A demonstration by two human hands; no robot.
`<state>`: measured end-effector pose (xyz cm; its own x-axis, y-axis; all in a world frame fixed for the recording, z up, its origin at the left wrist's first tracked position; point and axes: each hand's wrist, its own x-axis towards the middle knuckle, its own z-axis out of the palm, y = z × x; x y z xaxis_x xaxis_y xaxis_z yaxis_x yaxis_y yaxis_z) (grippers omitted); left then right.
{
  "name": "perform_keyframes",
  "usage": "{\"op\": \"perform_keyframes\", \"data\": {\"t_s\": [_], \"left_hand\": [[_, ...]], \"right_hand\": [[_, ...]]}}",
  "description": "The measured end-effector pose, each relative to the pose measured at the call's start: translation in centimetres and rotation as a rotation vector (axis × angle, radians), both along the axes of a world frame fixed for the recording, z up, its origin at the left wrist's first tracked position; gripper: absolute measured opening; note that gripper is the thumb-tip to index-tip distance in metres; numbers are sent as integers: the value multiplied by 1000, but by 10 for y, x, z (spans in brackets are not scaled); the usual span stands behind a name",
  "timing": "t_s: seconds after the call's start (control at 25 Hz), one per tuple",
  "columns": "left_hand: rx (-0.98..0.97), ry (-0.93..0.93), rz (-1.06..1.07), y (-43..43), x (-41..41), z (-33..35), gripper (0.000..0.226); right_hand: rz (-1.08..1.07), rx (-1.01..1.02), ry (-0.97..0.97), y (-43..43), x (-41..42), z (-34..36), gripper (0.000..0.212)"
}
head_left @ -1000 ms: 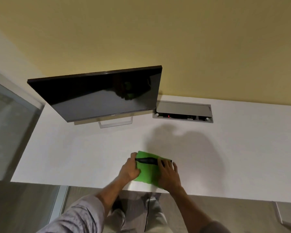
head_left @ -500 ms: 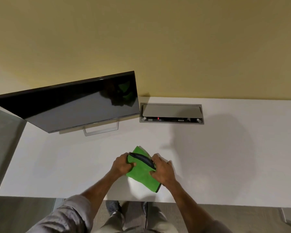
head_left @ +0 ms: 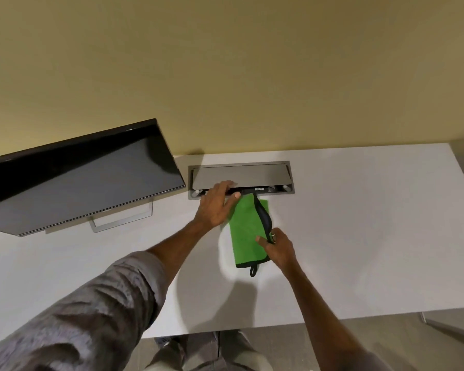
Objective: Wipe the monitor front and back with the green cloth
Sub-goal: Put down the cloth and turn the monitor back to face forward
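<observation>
White desk (head_left: 359,236), green cloth (head_left: 245,231) now at cable box (head_left: 241,175), left hand (head_left: 214,207) flat there, right hand (head_left: 277,249) pinching cloth

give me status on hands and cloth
Left hand open, fingers on the grey cable box. Right hand pinches the green cloth by its black edge, cloth lying on the desk. Monitor to the left, untouched, nothing in the way.

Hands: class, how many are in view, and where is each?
2. The left hand rests on the cable box beside the monitor; the right hand pinches the dark edge of the green cloth on the desk.
</observation>
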<state>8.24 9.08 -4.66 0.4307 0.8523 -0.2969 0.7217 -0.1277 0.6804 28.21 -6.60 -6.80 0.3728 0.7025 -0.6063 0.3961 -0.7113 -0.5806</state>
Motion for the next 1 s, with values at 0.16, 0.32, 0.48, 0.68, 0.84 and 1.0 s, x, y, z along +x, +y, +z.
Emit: {"op": "perform_keyframes", "data": {"t_s": [0.16, 0.32, 0.48, 0.68, 0.84, 1.0], "left_hand": [[149, 172, -78, -32, 12, -24, 51], [196, 404, -450, -67, 10, -68, 80], [200, 570, -517, -72, 18, -88, 94], [164, 671, -455, -40, 36, -84, 98], [107, 678, -455, -35, 40, -82, 99], [83, 670, -462, -46, 32, -79, 97]], "right_hand": [[150, 179, -541, -3, 15, -18, 51], [524, 267, -561, 8, 1, -42, 68], [606, 157, -555, -11, -11, -81, 68], [644, 200, -579, 23, 9, -88, 71], [658, 189, -581, 31, 11, -87, 72], [674, 170, -586, 28, 11, -87, 72]]}}
